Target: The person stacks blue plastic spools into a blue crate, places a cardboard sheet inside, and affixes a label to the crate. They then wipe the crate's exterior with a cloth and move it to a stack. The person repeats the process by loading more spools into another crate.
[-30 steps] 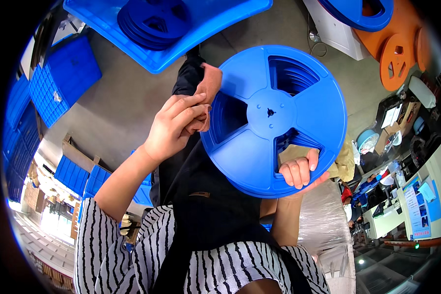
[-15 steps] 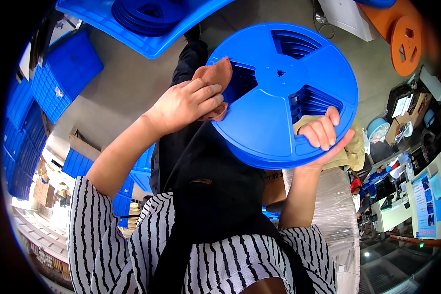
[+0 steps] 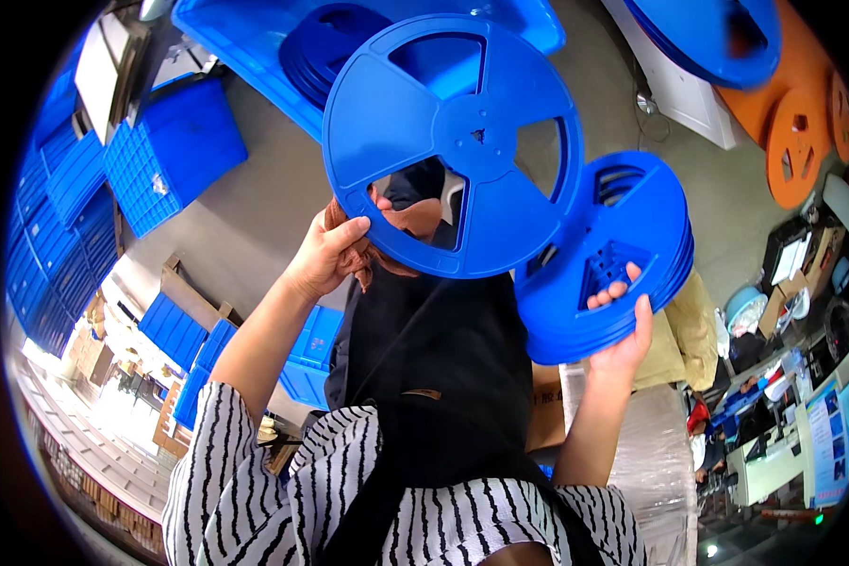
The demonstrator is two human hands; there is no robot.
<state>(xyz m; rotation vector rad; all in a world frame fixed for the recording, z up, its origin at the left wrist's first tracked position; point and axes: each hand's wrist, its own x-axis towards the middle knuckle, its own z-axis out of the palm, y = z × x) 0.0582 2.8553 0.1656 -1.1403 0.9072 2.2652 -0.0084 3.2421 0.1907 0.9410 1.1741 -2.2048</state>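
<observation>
My left hand [image 3: 328,255] grips the lower left rim of a single blue plastic reel [image 3: 453,141], with the thumb on its face and fingers reaching through a cut-out. A reddish-brown cloth [image 3: 360,262] is bunched in the same hand, against the rim. The reel is held up in front, its open windows showing the floor and dark clothing behind. Lower right, a stack of several blue reels [image 3: 561,297] rests in my right hand [image 3: 624,330]. Its fingers curl through a cut-out and the thumb lies outside the rim. The single reel overlaps the stack's upper left edge.
A large blue bin [image 3: 245,61] with stacked blue reels [image 3: 302,57] inside lies ahead. At upper right are more blue reels [image 3: 670,42] and orange reels [image 3: 790,156]. Blue crates [image 3: 174,146] stand on the left; a plastic-wrapped stack [image 3: 646,453] is beside my right arm.
One reel has come away from the stack and moved up and left in my left hand with the cloth. The remaining stack has shifted lower right and tilted in my right hand.
</observation>
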